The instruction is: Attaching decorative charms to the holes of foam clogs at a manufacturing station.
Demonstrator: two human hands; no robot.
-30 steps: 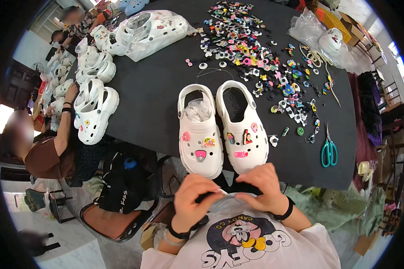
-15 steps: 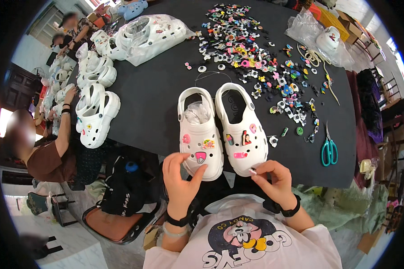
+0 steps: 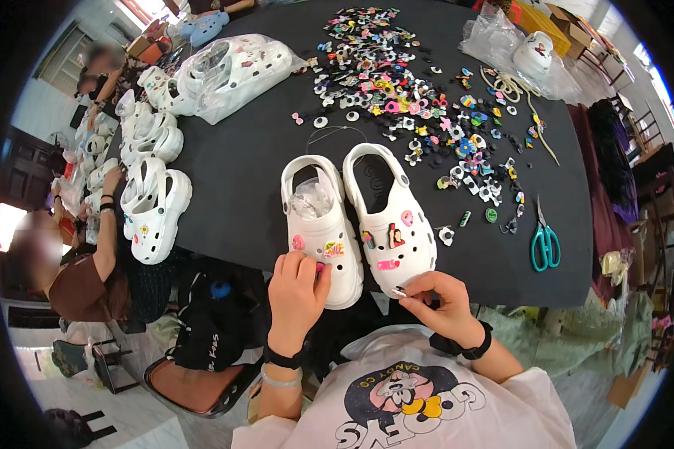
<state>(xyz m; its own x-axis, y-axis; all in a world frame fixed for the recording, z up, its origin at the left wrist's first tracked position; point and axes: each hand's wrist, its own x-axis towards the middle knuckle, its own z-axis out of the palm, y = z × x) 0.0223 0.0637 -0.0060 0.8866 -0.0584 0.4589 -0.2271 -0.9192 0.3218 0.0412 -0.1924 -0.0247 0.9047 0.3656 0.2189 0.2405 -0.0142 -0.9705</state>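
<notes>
Two white clogs stand side by side at the table's front edge, heels away from me. On the toe of the left clog [image 3: 335, 288], my left hand [image 3: 296, 295] is closed, fingers and thumb about a pink shoe charm [image 3: 320, 270] that they mostly cover. A clear crumpled bag [image 3: 312, 199] sits inside that clog. The right clog [image 3: 397, 254] carries several charms, among them a pink bar-shaped one [image 3: 388, 265]. By its toe, my right hand [image 3: 443, 303] pinches a small dark-and-white shoe charm [image 3: 401, 292] between thumb and forefinger.
A long heap of loose charms [image 3: 397, 97] spreads over the black table [image 3: 240, 179]. Teal-handled scissors [image 3: 545, 243] lie at the right, a cord [image 3: 511, 86] beyond. More white clogs [image 3: 155, 209] line the left, where a person in brown [image 3: 90, 273] sits.
My left fingers have closed over the pink charm on the left clog's toe. My right hand still pinches its small charm. The whole view has shifted slightly.
</notes>
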